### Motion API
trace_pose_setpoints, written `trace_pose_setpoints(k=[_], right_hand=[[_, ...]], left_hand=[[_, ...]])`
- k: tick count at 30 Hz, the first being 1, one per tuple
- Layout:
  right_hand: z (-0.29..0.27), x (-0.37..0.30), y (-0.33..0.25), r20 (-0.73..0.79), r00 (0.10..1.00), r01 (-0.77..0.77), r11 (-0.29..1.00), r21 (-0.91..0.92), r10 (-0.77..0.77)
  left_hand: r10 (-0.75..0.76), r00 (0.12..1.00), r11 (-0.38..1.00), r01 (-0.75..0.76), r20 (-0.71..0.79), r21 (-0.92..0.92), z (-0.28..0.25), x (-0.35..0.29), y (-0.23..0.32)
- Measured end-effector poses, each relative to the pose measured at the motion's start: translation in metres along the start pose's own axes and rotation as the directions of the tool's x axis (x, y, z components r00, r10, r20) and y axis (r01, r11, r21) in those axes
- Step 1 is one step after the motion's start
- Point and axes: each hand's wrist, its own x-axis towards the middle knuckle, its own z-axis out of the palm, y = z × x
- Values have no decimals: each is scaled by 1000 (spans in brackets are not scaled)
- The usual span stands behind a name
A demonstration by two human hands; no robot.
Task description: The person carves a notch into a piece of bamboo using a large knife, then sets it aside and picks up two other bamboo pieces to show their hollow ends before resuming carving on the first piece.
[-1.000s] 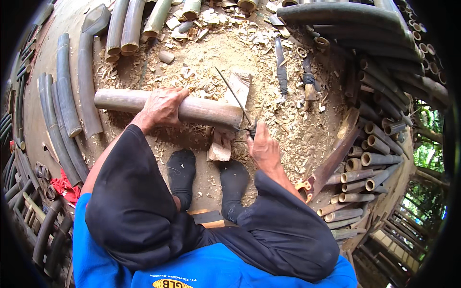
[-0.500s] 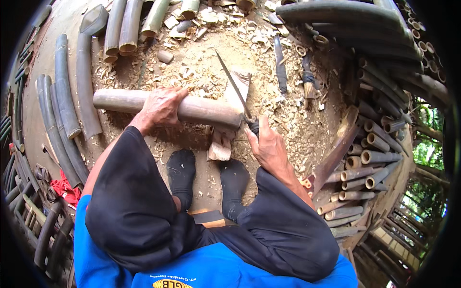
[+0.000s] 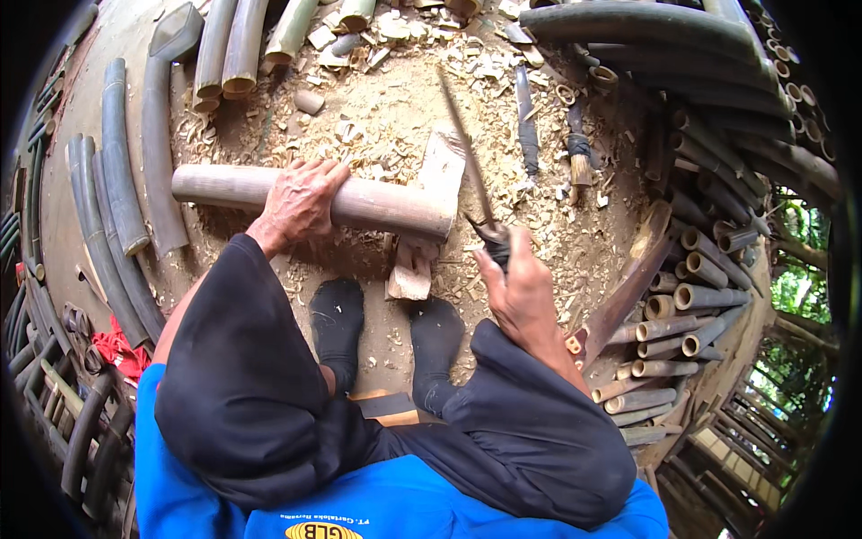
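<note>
My left hand [image 3: 303,199] is wrapped over a brownish bamboo section [image 3: 391,208], which lies crosswise with its right end on a pale wooden block [image 3: 442,166]. In my right hand [image 3: 523,289] is the dark-wrapped handle of a long, narrow knife [image 3: 469,148]. The blade points up and away, a little blurred, just right of the bamboo's cut end and apart from it. My fingers hide part of the handle.
Wood shavings [image 3: 386,117] cover the ground. A second knife [image 3: 526,121] and a brush [image 3: 579,153] lie beyond my right hand. Bamboo poles [image 3: 121,162] lie at left, cut bamboo pieces [image 3: 687,305] are stacked at right. My feet [image 3: 338,323] are below the block.
My right hand has moved right with the knife, drawing the blade away from the bamboo's end. The left hand and the bamboo have barely moved.
</note>
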Motion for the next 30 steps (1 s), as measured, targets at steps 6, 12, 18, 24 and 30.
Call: trace_pose_setpoints(k=[6,12,18,24,30], right_hand=[[24,2,48,-77,979,179,974,-141,-191],[1,12,0,123,991,61,992,-113,-47],[22,6,50,-54,979,189,976,-109,-196],[-2,11,-5,140,989,-11,985,-172,35],[11,2,25,-98,978,171,976,-131,-185]], left_hand=[[92,976,995,-83,-199,53,3,9,8],[50,980,997,-39,-194,60,11,-3,1],[119,954,991,-96,-276,96,13,6,9],[112,919,987,-59,-377,149,26,-12,6],[150,873,981,-71,-463,183,36,-1,11]])
